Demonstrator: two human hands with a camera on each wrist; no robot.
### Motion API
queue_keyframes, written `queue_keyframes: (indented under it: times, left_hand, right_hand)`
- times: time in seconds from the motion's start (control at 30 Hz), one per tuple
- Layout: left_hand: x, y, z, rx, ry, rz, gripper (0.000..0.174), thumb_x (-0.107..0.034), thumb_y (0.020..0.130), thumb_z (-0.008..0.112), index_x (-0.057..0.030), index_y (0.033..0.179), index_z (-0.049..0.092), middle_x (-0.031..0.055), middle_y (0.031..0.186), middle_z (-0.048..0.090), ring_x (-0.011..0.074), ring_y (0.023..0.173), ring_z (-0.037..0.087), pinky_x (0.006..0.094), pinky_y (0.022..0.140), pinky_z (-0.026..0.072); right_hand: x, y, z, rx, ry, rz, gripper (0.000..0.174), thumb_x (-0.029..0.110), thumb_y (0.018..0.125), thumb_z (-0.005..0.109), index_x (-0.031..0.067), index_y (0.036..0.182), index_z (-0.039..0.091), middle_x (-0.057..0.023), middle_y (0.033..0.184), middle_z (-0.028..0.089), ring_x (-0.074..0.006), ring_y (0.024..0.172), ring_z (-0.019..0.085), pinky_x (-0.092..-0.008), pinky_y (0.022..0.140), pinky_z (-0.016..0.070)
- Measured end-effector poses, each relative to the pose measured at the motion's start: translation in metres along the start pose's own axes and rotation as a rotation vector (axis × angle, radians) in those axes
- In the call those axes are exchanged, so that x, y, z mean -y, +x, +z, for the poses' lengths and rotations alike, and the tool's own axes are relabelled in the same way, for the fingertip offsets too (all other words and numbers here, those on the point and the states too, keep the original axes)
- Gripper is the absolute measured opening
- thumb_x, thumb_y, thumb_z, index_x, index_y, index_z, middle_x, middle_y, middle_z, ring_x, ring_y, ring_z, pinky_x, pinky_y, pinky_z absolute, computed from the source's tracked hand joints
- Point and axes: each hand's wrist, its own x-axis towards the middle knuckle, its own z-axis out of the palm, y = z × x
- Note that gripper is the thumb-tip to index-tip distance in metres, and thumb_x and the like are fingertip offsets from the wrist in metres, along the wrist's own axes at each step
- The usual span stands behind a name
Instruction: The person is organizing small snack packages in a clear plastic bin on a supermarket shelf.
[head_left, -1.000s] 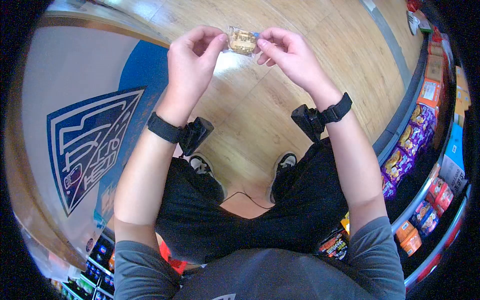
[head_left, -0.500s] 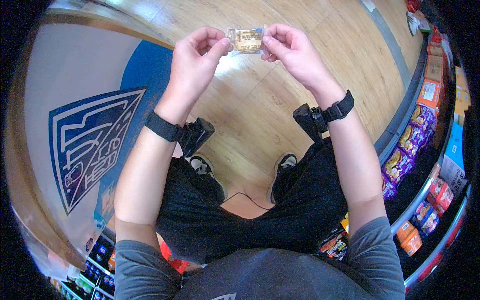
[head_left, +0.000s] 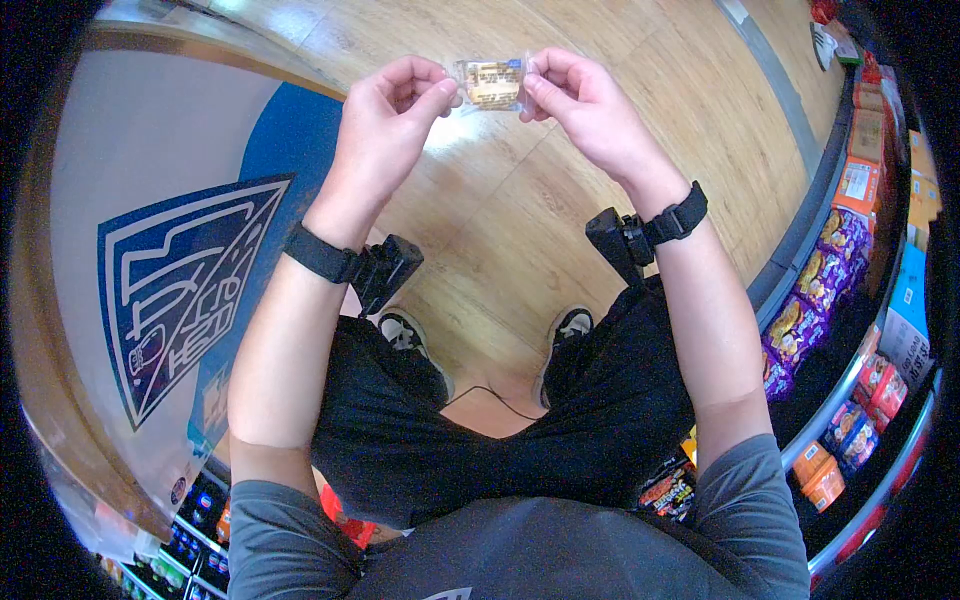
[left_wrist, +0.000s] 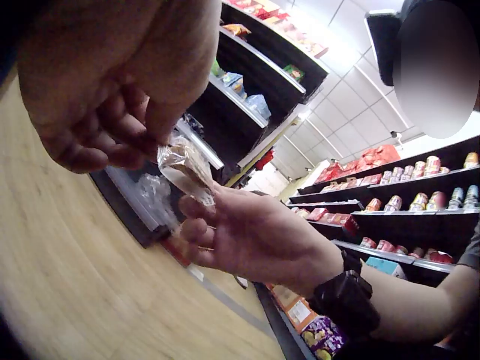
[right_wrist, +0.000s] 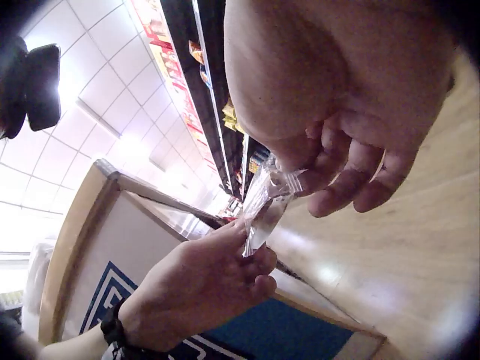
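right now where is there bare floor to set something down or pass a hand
Bare floor shows between the left wristband and right wristband, and between the right wristband and the shelf base. It is crowded along the shelf beyond, with purple bags, and near the shoes.

Up top, the head view looks steeply down over both arms [head_left: 285, 360] to the floor [head_left: 490, 210]. Close in, one wrist view peers rightward past the left hand [left_wrist: 124, 82] toward shelves [left_wrist: 405, 214], the other leftward past the right hand [right_wrist: 337, 97] toward a panel [right_wrist: 277, 330], sharing the packet [right_wrist: 266, 206].
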Motion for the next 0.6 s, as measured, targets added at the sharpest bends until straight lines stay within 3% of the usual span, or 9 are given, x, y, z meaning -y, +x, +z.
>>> queue_keyframes:
  times: [0.1,0.2,0.6]
  left_hand:
    - [0.0040,0.0003,-0.0030,0.035,-0.024,0.017,0.012,-0.017,0.098,0.066,-0.0054,0.098,0.067,-0.0015,0.085,0.068,0.0059,0.078,0.061,0.0216,0.069,0.0467]
    - [0.0039,0.0022,-0.0056,0.062,-0.080,0.024,0.012,-0.012,0.096,0.066,-0.0002,0.099,0.067,0.0025,0.084,0.070,0.0082,0.077,0.063,0.0221,0.070,0.0489]
    - [0.0080,0.0025,-0.0105,0.166,-0.082,-0.030,0.010,-0.010,0.094,0.068,-0.0025,0.101,0.067,0.0010,0.086,0.070,0.0060,0.074,0.061,0.0203,0.066,0.0466]
  right_hand:
    - [0.0000,-0.0004,-0.0013,0.026,0.021,-0.015,0.014,0.020,0.105,0.055,0.0067,0.103,0.059,0.0013,0.090,0.062,-0.0090,0.085,0.062,-0.0262,0.079,0.0519]
    - [-0.0006,-0.0008,-0.0030,0.050,0.042,-0.021,0.016,0.022,0.105,0.055,0.0066,0.103,0.059,0.0012,0.090,0.062,-0.0084,0.084,0.062,-0.0255,0.078,0.0518]
    - [0.0045,-0.0057,-0.0072,0.098,0.065,-0.009,0.016,0.023,0.102,0.061,0.0066,0.102,0.062,0.0024,0.088,0.063,-0.0065,0.083,0.061,-0.0238,0.074,0.0500]
